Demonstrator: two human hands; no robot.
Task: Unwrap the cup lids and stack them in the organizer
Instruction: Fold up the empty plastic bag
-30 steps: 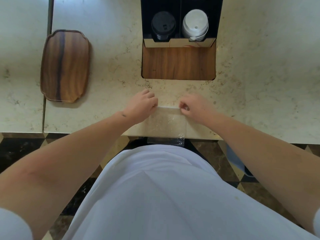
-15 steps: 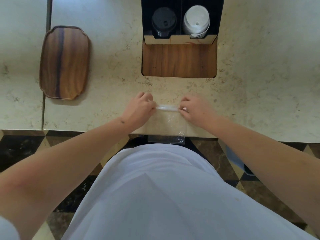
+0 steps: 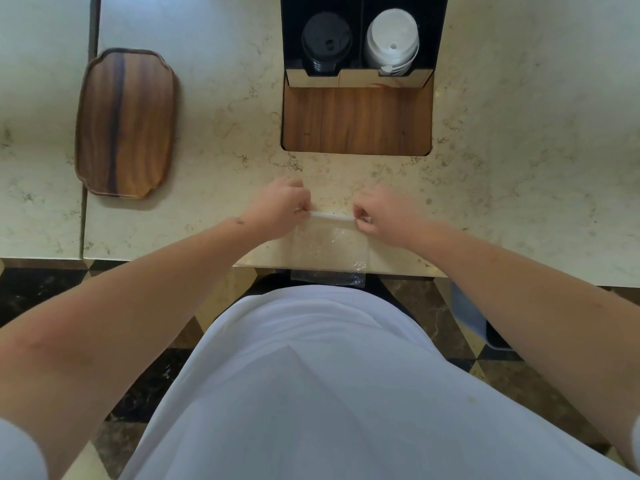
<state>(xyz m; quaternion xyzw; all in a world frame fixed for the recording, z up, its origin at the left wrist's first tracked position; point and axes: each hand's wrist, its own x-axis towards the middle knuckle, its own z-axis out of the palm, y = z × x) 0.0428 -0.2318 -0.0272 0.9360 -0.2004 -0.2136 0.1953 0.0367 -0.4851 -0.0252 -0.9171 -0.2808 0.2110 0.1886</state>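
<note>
Two hands work the same thing at the frame's centre: the left hand [image 3: 282, 207] and the right hand [image 3: 379, 211] each pinch an end of the white top strip of a clear plastic wrapper [image 3: 329, 247], which lies flat on the marble counter [image 3: 519, 168] and hangs over its near edge. The wrapper looks empty; no lids show inside it. By that, the unwrapping seems done and this is tidying the wrapper, so the next move likely calls for folding or lifting it away. In the upper middle stands the organizer [image 3: 356, 119], with a stack of black lids [image 3: 325, 43] in its left slot and white lids [image 3: 393, 39] in its right. A wooden tray [image 3: 126, 123] sits bare at upper left, well apart. Nothing blocks the hands.
</note>
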